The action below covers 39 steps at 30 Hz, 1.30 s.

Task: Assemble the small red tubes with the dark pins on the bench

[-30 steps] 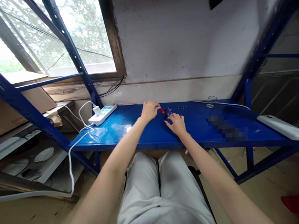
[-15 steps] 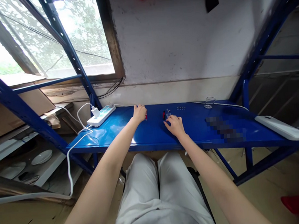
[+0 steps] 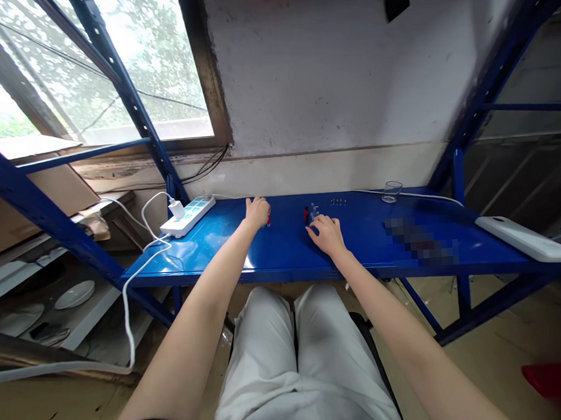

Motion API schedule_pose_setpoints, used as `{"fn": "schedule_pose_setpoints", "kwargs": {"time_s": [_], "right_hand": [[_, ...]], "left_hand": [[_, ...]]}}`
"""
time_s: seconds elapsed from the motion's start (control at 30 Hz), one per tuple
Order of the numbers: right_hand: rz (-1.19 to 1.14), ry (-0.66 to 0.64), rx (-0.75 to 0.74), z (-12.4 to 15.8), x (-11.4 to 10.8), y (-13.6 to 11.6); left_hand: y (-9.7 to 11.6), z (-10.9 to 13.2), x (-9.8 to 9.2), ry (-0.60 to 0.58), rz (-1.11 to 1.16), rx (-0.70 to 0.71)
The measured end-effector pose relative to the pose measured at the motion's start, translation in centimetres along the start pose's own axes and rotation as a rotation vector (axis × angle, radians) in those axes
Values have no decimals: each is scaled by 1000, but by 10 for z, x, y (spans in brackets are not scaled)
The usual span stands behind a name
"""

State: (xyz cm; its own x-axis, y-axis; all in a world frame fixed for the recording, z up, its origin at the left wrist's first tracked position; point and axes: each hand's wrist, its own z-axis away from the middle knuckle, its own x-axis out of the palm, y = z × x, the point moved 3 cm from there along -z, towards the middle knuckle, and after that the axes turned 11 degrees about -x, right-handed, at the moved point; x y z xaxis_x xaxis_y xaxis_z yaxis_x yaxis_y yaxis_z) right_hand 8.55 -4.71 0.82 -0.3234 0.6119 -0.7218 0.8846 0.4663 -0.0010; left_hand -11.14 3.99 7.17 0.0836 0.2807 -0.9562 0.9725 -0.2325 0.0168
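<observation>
On the blue table, my left hand [image 3: 258,212] is closed around a small red object [image 3: 268,220], which shows only in part at the right edge of the fingers. My right hand [image 3: 328,233] rests at the table with its fingers curved and the thumb apart. Just beyond its fingertips stand a small red and black piece [image 3: 306,216] and a clear, bluish small piece [image 3: 314,210]. Whether the fingertips touch them is hard to tell. Several tiny pale pieces [image 3: 338,202] stand in rows farther back.
A white power strip [image 3: 188,217] with a plugged-in cable lies at the table's left. At the right are a clear glass [image 3: 392,191], a blurred dark item [image 3: 421,241] and a white flat box [image 3: 528,238]. Blue posts frame the blue table [image 3: 285,273].
My left hand has shifted slightly to the left with the red object. My right hand has barely moved, and the whole view has moved a little.
</observation>
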Motion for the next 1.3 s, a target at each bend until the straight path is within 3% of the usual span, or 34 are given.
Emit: {"fn": "schedule_pose_setpoints", "kwargs": {"time_s": [0.93,1.3], "right_hand": [[-12,-5,4,0,1,1],[11,1,-1,0,1,1]], "left_hand": [[-6,-9,2,-35,0,-47],[-3,-10,0,-103,-43,-73]]}}
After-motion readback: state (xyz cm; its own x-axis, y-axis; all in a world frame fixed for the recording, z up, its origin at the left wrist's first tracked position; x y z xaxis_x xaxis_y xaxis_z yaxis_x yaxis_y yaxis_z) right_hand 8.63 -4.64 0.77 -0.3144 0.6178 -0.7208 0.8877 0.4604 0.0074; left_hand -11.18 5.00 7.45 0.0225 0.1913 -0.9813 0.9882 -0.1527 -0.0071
